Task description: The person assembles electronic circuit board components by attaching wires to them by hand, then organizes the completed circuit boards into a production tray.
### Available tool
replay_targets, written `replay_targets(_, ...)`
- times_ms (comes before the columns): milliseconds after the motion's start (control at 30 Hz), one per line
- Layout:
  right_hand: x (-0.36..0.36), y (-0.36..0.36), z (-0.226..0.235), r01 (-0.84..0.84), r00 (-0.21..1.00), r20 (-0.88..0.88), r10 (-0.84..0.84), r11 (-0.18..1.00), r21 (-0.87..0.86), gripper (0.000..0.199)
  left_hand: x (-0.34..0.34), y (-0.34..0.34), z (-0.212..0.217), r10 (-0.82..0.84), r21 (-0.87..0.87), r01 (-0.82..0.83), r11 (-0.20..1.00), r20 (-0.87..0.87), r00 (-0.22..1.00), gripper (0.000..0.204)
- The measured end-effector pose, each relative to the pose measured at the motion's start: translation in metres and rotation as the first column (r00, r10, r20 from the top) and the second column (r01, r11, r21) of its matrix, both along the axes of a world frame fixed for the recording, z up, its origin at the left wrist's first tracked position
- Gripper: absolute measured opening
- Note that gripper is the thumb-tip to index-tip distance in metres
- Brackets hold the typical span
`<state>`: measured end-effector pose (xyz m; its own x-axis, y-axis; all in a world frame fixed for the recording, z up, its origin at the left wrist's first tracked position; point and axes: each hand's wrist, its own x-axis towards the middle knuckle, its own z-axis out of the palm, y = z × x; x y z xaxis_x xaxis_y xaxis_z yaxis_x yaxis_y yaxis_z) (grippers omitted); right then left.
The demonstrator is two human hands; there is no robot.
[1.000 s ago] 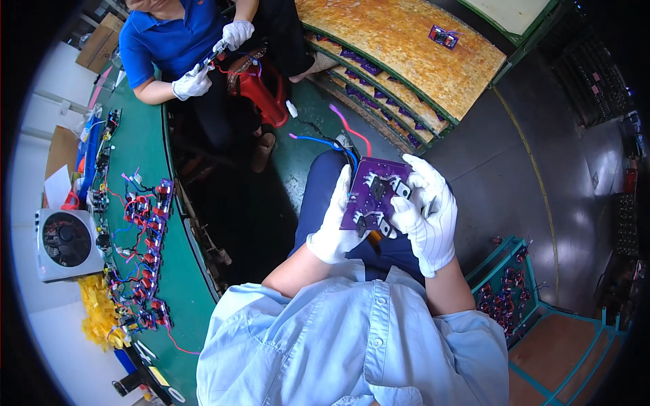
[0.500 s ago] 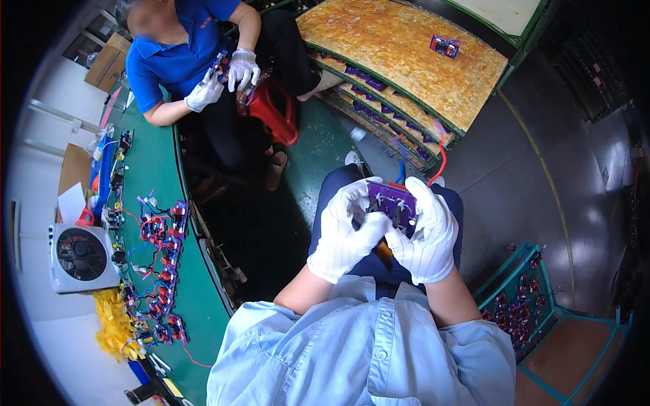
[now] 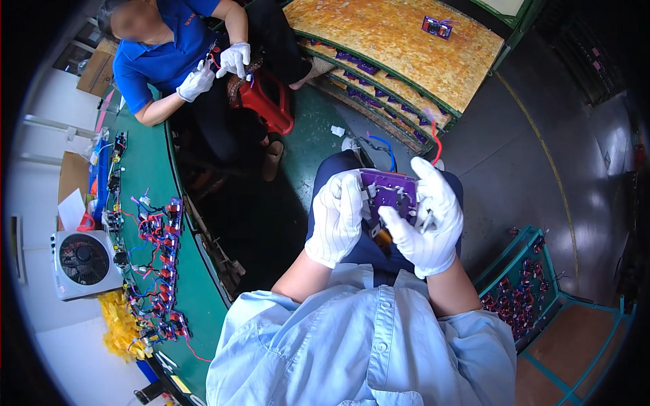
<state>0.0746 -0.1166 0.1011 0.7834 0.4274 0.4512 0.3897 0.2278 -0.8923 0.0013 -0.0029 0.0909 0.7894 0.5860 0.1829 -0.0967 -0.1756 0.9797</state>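
Observation:
A purple circuit board [image 3: 388,192] is held above my lap, with its flat side marked by pale solder spots toward me. My left hand [image 3: 337,220], in a white glove, is closed on the board's left edge. On the other side, my gloved right hand [image 3: 431,227] has its thumb over the board's lower face and its fingers at the right edge, the index finger raised. A red wire [image 3: 437,143] and a blue wire [image 3: 391,154] rise from the far side of the board. Its component side is mostly hidden.
Left, a green workbench [image 3: 203,284] bears several wired boards [image 3: 164,271] and a fan [image 3: 84,264]. A co-worker [image 3: 169,51] in blue sits far left by a red stool [image 3: 271,101]. Stacked wooden panels [image 3: 386,34] stand ahead; a crate of boards [image 3: 518,291] is at right.
The board has turned flatter toward me. My right thumb has moved off my left fingers, and the right index finger has lifted. The co-worker's hands have shifted slightly.

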Motion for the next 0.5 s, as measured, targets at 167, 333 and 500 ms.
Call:
replay_targets(167,0.007,-0.011,0.013,-0.053,0.969,-0.245,0.033,0.996,-0.076,0.041,0.003,-0.005,0.009,0.066,0.051,-0.064,0.997,-0.035,0.997,0.020)
replay_targets(333,0.008,-0.008,0.009,0.005,0.954,-0.299,-0.003,1.000,0.007,0.031,0.004,-0.006,0.003,0.064,-0.105,-0.067,0.992,-0.028,0.998,0.021)
replay_targets(500,0.021,-0.004,0.007,0.009,0.935,-0.353,-0.030,0.998,-0.060,0.027,0.009,-0.003,0.005,0.066,-0.157,-0.084,0.984,-0.115,0.991,0.030)
